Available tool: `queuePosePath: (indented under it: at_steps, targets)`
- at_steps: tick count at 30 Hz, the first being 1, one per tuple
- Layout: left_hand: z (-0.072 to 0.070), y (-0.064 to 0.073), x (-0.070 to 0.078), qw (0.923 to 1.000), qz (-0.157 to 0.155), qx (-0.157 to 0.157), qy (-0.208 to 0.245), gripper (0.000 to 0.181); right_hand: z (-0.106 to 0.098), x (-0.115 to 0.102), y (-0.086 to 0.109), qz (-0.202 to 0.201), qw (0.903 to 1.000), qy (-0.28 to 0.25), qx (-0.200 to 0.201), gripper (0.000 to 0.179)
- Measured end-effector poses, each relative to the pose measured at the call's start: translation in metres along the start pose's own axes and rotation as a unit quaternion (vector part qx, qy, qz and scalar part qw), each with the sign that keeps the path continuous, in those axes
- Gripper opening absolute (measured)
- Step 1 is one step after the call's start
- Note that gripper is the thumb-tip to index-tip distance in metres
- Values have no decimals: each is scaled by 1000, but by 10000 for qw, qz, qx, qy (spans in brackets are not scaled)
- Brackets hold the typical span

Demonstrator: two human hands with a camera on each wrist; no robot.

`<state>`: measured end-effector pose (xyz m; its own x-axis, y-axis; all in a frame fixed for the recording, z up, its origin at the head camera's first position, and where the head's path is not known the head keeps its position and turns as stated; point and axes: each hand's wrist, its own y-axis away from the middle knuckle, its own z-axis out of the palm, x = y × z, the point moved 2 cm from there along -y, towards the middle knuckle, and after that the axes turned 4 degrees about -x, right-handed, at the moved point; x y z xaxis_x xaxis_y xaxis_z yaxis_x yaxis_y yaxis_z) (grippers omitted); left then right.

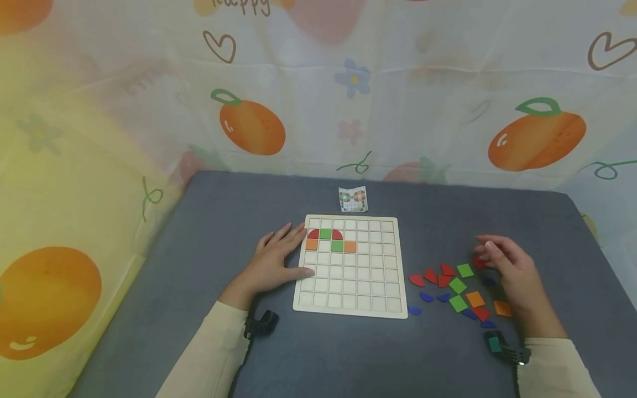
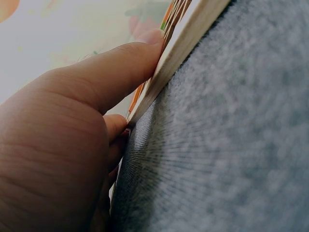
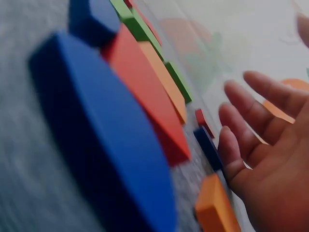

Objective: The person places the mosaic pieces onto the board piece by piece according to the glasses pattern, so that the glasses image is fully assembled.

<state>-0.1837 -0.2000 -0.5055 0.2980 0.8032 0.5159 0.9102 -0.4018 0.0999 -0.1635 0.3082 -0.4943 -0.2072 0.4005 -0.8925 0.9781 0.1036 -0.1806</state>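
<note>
A pale wooden grid board (image 1: pixel 348 288) lies on the table, with red quarter-round pieces and green and orange squares in its upper left cells. My left hand (image 1: pixel 271 262) rests at the board's left edge, fingers extended; in the left wrist view its thumb (image 2: pixel 125 63) lies over the rim. To the right, my right hand (image 1: pixel 515 276) hovers beside loose pieces, its fingers loosely bent and nothing seen in them. A red piece (image 1: pixel 478 262) and a dark blue piece (image 1: pixel 490 281) lie close to its fingers. A blue rounded piece (image 3: pixel 104 140) looms near in the right wrist view.
Between board and right hand lie several red pieces (image 1: pixel 430 276), green squares (image 1: pixel 458 303), orange squares (image 1: pixel 475 299) and blue pieces (image 1: pixel 427 297). A small printed pattern card (image 1: pixel 353 205) sits behind the board. A fruit-print cloth (image 1: pixel 418 127) hangs behind the grey table (image 1: pixel 249 199).
</note>
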Motion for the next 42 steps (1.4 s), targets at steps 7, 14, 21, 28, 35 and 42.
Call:
queuePosePath:
  at_steps: [7,14,21,28,35,42]
  targets:
    - [0,0,0,10000,3,-31,-9,107,-2,2,3,665,9837,1018,-1321,44]
    - [-2,0,1,10000,-15,-40,13,107,-3,-1,-1,421,9675,1580,-1927,31]
    - [-2,0,2,10000,-18,-20,-21,107,0,-3,-1,375,9675,1767,-1768,22]
    - [-2,0,2,10000,1,-30,-18,108,3,-3,1,662,9759,1678,-1227,22]
    - [-3,1,3,10000,0,-49,32,108,6,-11,-1,656,9837,1613,-456,30]
    - [-3,1,2,10000,43,-30,73,107,18,-27,-3,570,9897,1144,-647,39]
